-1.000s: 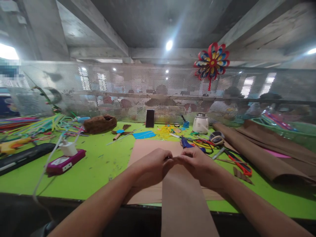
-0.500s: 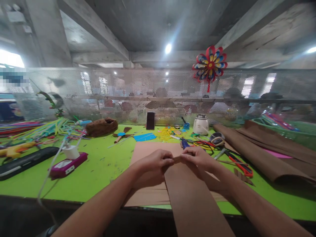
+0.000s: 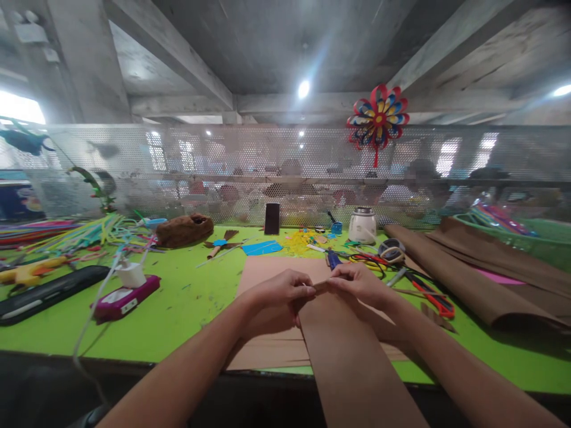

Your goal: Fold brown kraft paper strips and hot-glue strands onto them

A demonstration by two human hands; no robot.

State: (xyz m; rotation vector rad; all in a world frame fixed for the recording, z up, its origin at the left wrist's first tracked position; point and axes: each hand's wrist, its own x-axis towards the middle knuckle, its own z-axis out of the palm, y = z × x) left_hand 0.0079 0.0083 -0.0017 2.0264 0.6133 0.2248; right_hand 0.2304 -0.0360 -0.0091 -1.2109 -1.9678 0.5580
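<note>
A long strip of brown paper point(image 3: 352, 351) runs from my fingers down over the table's front edge. Its far end is folded or rolled into a narrow band. My left hand point(image 3: 283, 294) pinches the left corner of that end between thumb and fingers. At the right corner, my right hand point(image 3: 359, 282) grips the same edge, thumb and forefinger pressed together. Both hands are held just above pinkish-tan sheets point(image 3: 263, 270) lying on the green table. The undersides of my fingers are hidden.
Right of my hands lie an orange-and-black cutter point(image 3: 435, 297), a roll of tape point(image 3: 392, 251) and large brown paper sheets point(image 3: 464, 279). A purple power strip point(image 3: 127, 297) with a white plug sits left. A phone point(image 3: 272, 219) stands at the back beside yellow scraps point(image 3: 297, 242).
Both hands keep their pinch on the paper strip's end. Only a very slight shift of the fingers and of the view shows.
</note>
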